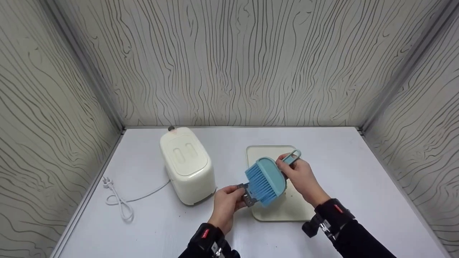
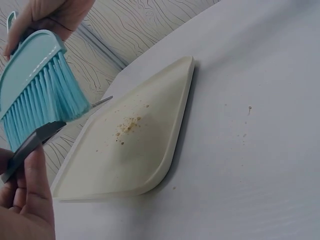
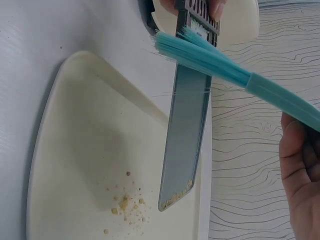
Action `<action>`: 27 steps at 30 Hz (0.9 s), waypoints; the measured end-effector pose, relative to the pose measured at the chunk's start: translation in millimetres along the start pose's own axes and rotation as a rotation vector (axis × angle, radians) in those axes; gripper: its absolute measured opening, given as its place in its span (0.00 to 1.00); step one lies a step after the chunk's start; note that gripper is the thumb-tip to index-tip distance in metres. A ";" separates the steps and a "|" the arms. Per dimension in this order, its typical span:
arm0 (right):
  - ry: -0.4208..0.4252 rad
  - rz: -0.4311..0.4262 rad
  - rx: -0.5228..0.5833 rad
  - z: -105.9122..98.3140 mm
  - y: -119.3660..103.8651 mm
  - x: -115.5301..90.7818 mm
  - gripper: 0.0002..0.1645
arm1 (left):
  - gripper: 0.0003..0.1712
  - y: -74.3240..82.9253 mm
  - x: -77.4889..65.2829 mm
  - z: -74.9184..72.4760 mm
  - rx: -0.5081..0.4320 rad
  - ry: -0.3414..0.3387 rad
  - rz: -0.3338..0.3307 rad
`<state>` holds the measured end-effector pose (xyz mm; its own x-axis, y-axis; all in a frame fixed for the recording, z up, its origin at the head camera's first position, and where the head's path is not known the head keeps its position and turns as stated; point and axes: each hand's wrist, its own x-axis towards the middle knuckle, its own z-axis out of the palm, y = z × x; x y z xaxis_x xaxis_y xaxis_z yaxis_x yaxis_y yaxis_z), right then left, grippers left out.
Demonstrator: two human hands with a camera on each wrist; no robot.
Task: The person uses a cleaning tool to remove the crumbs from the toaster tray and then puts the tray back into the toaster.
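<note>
holding the plate (image 3: 189,120) partly over the tray (image 1: 283,212), pinching its slotted end in left fingers (image 2: 36,172); gripping the brush (image 1: 274,175) by its handle in right fingers (image 3: 292,145); wearing unreadable red wrist labels (image 1: 204,233).

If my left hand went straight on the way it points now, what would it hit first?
Probably the blue hand brush's bristles, just ahead of your left hand and close to the grey crumb tray it holds; depth is unclear.
</note>
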<state>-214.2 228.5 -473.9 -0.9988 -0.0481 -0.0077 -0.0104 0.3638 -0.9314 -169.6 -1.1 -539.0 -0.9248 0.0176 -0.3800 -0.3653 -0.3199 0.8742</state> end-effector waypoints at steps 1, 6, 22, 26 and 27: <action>0.003 0.001 -0.010 -1.7 0.7 0.4 0.21 | 0.16 0.5 -0.4 0.0 0.002 0.003 0.003; 0.028 0.028 -0.035 -11.2 5.5 3.0 0.23 | 0.17 1.9 -1.1 -0.3 0.010 0.008 0.022; 0.089 0.071 -0.090 -37.1 21.3 5.8 0.32 | 0.14 3.2 -3.6 -2.7 -0.005 0.001 0.058; 0.106 0.070 -0.123 -40.5 23.7 6.5 0.33 | 0.14 2.4 -3.0 -3.0 -0.022 0.002 0.074; 0.111 0.068 -0.132 -41.2 24.3 6.7 0.33 | 0.13 2.1 -3.0 -3.3 -0.023 0.003 0.073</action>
<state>-223.1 275.3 -481.6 -0.9964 0.0814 -0.0219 0.0586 0.4818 -0.8743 -167.2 -5.0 -537.1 -0.9487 -0.0092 -0.3160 -0.2940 -0.3421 0.8925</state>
